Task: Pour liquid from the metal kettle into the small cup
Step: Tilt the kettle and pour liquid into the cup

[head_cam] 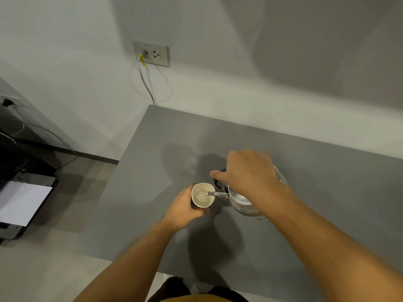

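My left hand [185,207] is wrapped around a small cup [201,202], dark outside and white inside, held above the grey table [327,192]. My right hand [246,168] grips the black handle of the metal kettle [242,202] from above. The kettle is tilted left, and its thin spout reaches over the cup's rim. Clear liquid lies in the bottom of the cup, right under the spout tip. My right forearm hides much of the kettle's body.
A wall socket [151,53] with a white cable plugged in sits on the wall behind the table's far left corner. A printer with white paper [21,203] stands on the floor to the left. The table's left edge runs close to my left arm.
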Demonstrator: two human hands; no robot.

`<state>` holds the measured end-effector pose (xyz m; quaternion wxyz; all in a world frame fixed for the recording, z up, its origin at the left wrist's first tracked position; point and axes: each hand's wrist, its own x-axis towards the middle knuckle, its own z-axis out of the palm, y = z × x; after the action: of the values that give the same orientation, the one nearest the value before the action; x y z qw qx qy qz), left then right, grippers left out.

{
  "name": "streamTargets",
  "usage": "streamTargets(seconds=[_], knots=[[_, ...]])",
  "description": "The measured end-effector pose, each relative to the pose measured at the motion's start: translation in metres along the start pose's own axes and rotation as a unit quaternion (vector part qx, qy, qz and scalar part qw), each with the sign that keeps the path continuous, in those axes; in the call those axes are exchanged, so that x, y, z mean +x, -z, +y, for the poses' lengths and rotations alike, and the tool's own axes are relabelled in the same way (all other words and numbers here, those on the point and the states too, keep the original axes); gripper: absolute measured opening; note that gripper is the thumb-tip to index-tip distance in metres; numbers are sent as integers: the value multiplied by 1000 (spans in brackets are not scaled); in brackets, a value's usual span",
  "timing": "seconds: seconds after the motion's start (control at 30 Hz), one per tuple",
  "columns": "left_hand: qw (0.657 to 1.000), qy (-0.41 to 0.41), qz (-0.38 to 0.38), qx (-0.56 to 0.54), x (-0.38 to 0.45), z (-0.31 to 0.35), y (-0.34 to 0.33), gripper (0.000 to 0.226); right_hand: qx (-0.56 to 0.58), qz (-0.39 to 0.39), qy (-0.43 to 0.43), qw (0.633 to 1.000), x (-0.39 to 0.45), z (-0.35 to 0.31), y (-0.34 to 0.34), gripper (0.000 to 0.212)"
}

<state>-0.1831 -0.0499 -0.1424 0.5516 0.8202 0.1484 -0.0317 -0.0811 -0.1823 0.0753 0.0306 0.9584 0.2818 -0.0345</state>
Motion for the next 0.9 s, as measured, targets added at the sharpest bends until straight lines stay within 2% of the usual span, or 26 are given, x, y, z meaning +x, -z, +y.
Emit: streamTargets(seconds=[0.9], knots=[[1000,3,-4,7,1,0,-1,66,-7,-23,1,1000,2,-8,5,54]])
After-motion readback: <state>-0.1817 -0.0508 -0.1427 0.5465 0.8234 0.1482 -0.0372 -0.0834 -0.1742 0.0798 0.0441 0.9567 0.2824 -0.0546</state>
